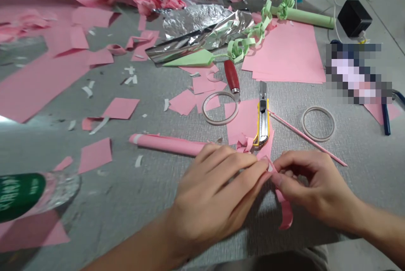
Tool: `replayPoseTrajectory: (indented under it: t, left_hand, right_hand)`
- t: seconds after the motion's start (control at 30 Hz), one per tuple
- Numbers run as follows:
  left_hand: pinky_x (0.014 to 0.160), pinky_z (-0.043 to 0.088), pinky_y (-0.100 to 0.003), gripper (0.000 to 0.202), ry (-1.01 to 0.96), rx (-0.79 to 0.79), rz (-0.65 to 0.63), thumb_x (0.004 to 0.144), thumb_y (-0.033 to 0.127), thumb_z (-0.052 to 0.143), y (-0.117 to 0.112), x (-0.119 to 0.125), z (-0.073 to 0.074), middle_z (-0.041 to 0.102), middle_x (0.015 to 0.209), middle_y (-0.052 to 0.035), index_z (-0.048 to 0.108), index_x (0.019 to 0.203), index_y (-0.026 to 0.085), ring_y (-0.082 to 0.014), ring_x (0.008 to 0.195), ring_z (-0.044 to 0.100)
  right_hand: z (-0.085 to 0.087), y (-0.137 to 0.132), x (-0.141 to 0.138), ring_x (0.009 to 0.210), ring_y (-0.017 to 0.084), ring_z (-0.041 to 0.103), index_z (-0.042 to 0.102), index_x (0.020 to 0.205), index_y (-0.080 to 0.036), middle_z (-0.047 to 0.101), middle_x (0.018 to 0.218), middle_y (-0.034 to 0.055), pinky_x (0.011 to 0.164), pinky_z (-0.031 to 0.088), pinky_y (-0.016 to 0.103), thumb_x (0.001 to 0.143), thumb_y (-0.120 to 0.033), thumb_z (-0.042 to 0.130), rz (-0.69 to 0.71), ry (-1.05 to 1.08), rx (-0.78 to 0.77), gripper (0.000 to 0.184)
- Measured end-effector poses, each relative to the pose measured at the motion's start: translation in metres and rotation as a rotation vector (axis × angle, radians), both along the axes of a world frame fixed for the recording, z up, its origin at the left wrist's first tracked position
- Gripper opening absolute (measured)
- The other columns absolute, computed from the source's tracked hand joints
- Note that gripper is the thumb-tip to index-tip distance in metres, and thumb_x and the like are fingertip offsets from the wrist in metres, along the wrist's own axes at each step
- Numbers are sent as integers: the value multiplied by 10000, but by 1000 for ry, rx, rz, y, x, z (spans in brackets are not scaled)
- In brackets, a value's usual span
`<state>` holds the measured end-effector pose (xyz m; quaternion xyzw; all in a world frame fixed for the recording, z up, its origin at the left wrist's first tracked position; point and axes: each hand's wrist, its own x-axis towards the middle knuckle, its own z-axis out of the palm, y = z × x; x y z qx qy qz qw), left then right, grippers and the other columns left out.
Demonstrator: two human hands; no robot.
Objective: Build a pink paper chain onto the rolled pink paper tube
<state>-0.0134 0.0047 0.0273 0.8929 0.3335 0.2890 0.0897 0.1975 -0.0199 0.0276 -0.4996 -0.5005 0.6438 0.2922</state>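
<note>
My left hand (218,191) lies across the near end of a rolled pink paper tube (171,143), its fingers together and their tips gripping a folded pink paper strip (286,216). My right hand (313,186) pinches the same strip between thumb and forefinger, close to my left fingertips. A small white patch, perhaps tape, shows on the paper between the hands. The strip's loose end curls down below my right fingers. Just beyond my hands, a yellow-edged utility knife (263,115) rests on pink paper with its blade out. My left thumb is hidden.
Two tape rolls (318,123) and a red-handled tool (232,76) lie beyond my hands, near a thin pink stick (310,138). Foil (202,22), green paper curls (240,49) and pink sheets (287,54) are behind. A bottle (31,195) lies left; a black cube (354,18) stands far right.
</note>
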Motion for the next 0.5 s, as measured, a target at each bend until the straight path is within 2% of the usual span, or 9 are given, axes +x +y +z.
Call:
replayPoseTrajectory:
  t: [0.1,0.23,0.5]
  left_hand:
    - [769,556,-390,154,-98,-95,1,1006,107,674,-2,1,-1,812,924,-17,709,1092,230,-203,795,745]
    - [833,577,-370,183,-184,-182,-7,991,51,656,-4,4,-3,802,943,-24,678,1069,214,-181,825,735]
    - [875,600,-338,221,-273,-248,11,980,9,660,-5,7,-3,800,952,0,665,1048,219,-151,835,742]
  right_hand:
    - [-2,-2,0,521,102,421,704,780,-189,537,586,-44,486,331,241,943,-199,649,8,-94,170,173]
    - [-3,-3,0,546,98,436,704,784,-185,535,619,-45,516,355,232,954,-148,634,17,-159,343,187]
    - [-2,-4,1,560,106,453,703,784,-183,603,659,-18,530,376,235,979,-172,640,31,-172,361,205]
